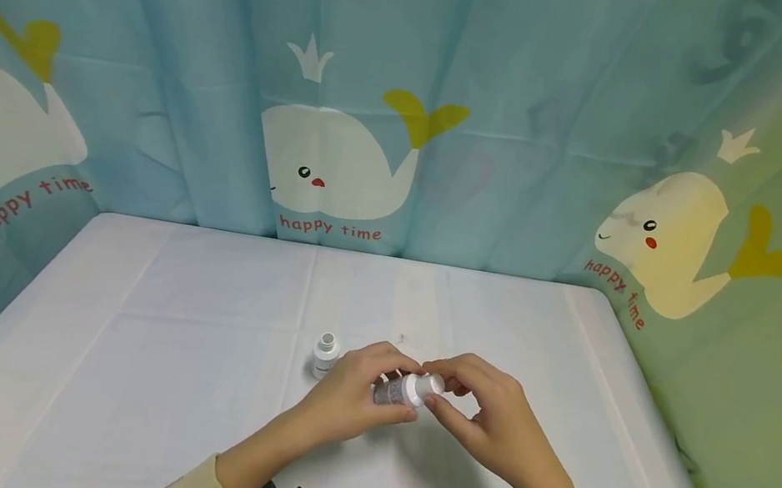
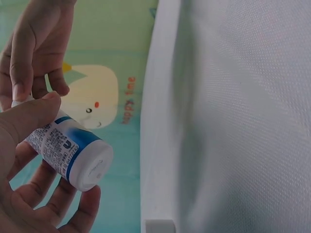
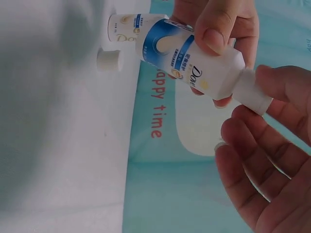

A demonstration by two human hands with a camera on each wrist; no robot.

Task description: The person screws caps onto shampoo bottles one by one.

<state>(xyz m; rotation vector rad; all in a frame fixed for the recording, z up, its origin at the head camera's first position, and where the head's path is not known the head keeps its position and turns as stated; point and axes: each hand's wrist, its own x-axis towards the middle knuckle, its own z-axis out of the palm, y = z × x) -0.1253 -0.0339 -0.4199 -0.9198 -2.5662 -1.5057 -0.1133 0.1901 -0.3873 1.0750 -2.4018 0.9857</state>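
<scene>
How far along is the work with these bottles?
Apparently done: the standing bottle is open, a loose cap near it. In hand: the left hand holds the second bottle while the right hand pinches its white top. Left, probably: taking that top off, since it sits on the bottle.

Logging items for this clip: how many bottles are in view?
2: a tilted bottle in the left hand, and an uncapped bottle standing on the table beyond that hand. No others show.

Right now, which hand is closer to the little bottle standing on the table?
The left hand: it is just right of the standing bottle, gripping another bottle. The right hand is farther right, pinching that bottle's cap.
</scene>
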